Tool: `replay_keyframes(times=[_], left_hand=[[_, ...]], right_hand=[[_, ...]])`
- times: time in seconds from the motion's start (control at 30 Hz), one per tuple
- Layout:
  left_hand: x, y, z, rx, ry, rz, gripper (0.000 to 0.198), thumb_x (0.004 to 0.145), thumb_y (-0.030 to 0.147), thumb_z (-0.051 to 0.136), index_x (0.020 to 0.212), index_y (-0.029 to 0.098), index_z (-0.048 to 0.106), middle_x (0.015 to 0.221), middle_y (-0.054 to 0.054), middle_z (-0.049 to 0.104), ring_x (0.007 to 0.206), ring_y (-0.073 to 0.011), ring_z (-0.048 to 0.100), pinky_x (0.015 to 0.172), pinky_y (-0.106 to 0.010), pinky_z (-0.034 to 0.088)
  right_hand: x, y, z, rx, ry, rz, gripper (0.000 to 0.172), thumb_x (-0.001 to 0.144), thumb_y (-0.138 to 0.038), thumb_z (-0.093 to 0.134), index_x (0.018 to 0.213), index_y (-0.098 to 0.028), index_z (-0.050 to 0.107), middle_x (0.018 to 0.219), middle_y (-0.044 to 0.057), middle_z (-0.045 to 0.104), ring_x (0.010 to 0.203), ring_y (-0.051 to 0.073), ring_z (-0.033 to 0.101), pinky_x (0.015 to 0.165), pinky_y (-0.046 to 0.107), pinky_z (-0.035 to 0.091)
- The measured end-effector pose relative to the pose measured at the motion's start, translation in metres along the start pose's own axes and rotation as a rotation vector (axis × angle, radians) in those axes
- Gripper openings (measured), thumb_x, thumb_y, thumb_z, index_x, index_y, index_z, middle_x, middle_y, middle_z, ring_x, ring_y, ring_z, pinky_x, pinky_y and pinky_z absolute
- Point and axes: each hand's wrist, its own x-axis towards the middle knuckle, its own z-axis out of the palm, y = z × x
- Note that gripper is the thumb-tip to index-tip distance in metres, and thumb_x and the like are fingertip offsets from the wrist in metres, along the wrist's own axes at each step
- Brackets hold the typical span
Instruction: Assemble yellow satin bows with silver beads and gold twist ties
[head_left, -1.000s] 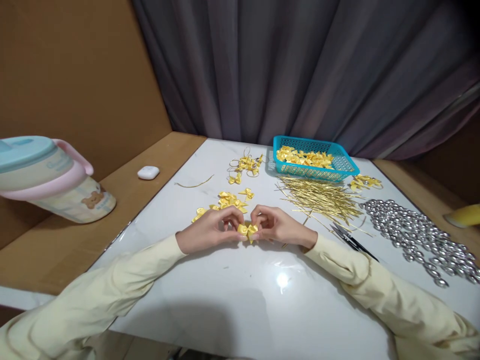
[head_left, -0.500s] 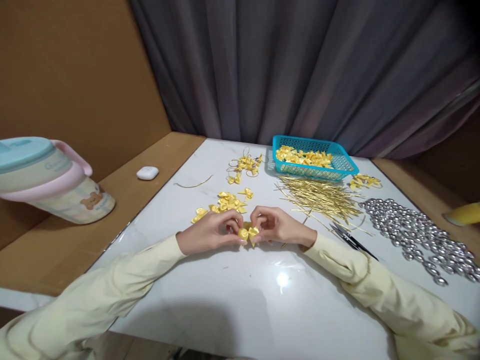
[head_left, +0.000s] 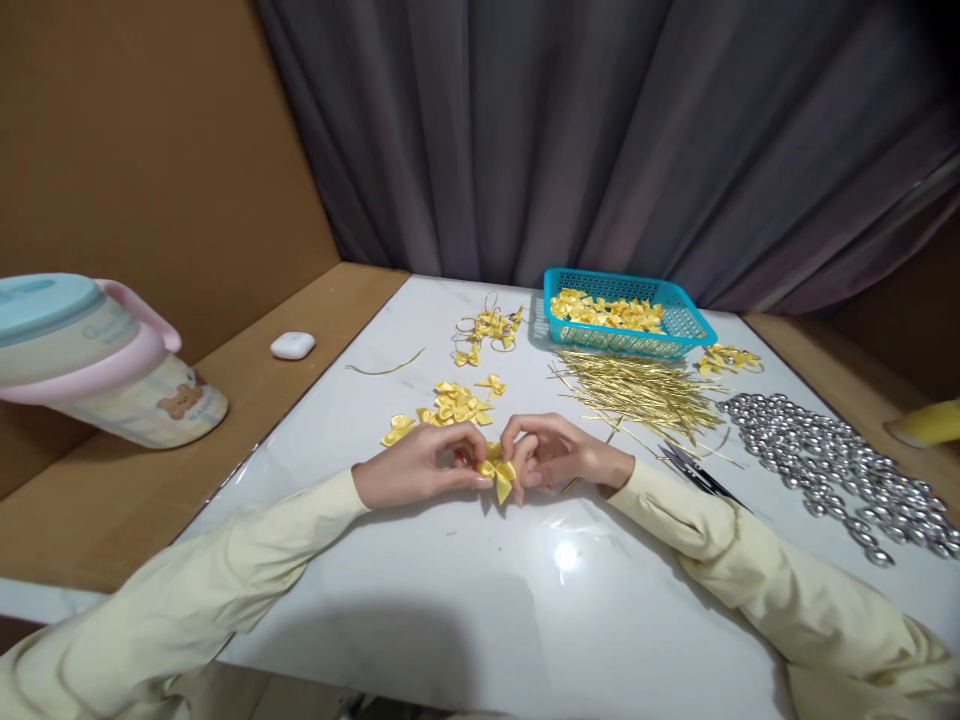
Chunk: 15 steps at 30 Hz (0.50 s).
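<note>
Here, the left hand [head_left: 421, 464] pinches a glossy yellow bow [head_left: 501, 477], tails pointed; right hand [head_left: 561, 455] curled, grip unclear.

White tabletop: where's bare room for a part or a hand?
Widest: the near side, nearly bare, between the sleeves, closer than the left hand and right hand. Another: left of the loose bows, nearer than the lone wire. A narrow gap parts bows from gold wires. Crowded: the right, with wires, dark tool and silver beads.

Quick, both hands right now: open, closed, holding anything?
Left hand: closed, pinching a yellow bow.
Right hand: partly curled, right at the bow's side; whether it grips the bow cannot be told.
</note>
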Motion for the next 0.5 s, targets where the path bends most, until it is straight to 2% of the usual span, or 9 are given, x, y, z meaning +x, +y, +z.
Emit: replay_keyframes(times=[0.23, 0.5], left_hand=[[-0.0004, -0.0030, 0.0020, -0.031, -0.019, -0.015, 0.019, 0.077, 0.034, 0.061, 0.083, 0.017, 0.054, 0.079, 0.000, 0.058, 0.071, -0.0121, 0.053, 0.068, -0.024, 0.044], [0.0009, -0.0080, 0.0071, -0.034, 0.009, -0.022, 0.019, 0.076, 0.034, 0.061, 0.079, 0.017, 0.053, 0.075, 0.001, 0.057, 0.068, -0.0115, 0.052, 0.065, -0.023, 0.043]], right_hand=[[0.0004, 0.0017, -0.0001, 0.040, 0.006, -0.013, 0.015, 0.079, -0.023, 0.058, 0.088, -0.013, 0.050, 0.068, 0.004, 0.063, 0.050, 0.008, 0.044, 0.047, 0.021, 0.033], [0.0054, 0.0063, 0.0018, -0.178, 0.114, -0.009, 0.021, 0.076, -0.027, 0.064, 0.074, -0.014, 0.048, 0.059, -0.003, 0.051, 0.048, 0.006, 0.045, 0.046, 0.018, 0.037]])
